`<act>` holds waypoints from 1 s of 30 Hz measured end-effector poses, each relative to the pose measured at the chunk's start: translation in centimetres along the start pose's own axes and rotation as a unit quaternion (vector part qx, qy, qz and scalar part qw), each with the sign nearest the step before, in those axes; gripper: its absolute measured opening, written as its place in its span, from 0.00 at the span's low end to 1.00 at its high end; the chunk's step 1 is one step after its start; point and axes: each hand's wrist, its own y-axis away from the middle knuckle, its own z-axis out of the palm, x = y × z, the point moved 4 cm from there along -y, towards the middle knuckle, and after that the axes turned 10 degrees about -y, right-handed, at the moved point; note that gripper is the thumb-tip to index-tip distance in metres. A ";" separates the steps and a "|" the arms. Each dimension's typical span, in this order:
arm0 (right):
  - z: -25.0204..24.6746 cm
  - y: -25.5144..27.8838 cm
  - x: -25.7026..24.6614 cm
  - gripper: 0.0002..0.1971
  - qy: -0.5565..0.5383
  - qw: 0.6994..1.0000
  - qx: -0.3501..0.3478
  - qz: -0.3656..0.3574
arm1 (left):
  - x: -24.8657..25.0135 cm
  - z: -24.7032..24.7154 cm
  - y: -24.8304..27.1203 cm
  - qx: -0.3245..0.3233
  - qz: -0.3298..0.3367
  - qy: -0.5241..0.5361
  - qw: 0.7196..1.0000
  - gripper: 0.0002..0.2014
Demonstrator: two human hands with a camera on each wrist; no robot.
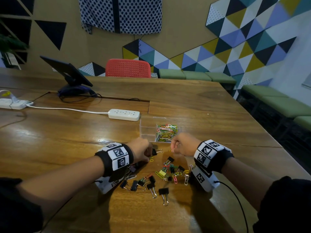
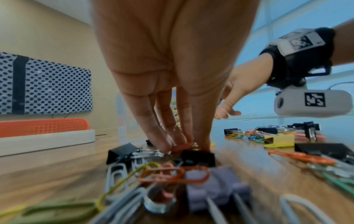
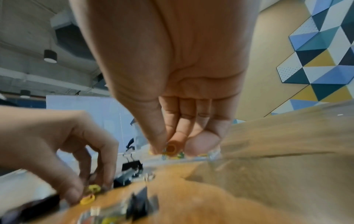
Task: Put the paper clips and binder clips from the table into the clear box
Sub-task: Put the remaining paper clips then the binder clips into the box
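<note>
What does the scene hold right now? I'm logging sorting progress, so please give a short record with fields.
box: clear box on the table, its right part holding coloured paper clips, its left part looking empty
loose pile: binder clips and paper clips mixed on the table, near both hands
left hand: left hand down on the pile, fingertips among clips
right hand: right hand raised near the box, fingers pinched; what it holds is unclear
nearby: power strip behind the box

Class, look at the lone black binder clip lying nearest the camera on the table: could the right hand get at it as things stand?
Probably yes. The black binder clip lies apart, nothing over it, and the right hand is just beyond it. But its fingers look pinched on something small, so it may need emptying first.
</note>
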 end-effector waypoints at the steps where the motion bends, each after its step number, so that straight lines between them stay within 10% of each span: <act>1: -0.6 0.0 -0.4 0.04 -0.008 1.000 0.021 -0.015 | 0.1 0.0 0.0 0.000 0.005 -0.010 1.000 0.12; 12: -4.8 -2.1 -1.5 0.03 -0.046 0.964 0.258 -0.044 | 2.1 -0.5 -0.4 -0.080 0.060 -0.183 0.978 0.13; 30: -3.0 2.0 -0.9 0.09 -0.015 0.986 0.139 -0.095 | 4.1 -0.5 -0.1 -0.073 0.120 -0.297 0.944 0.16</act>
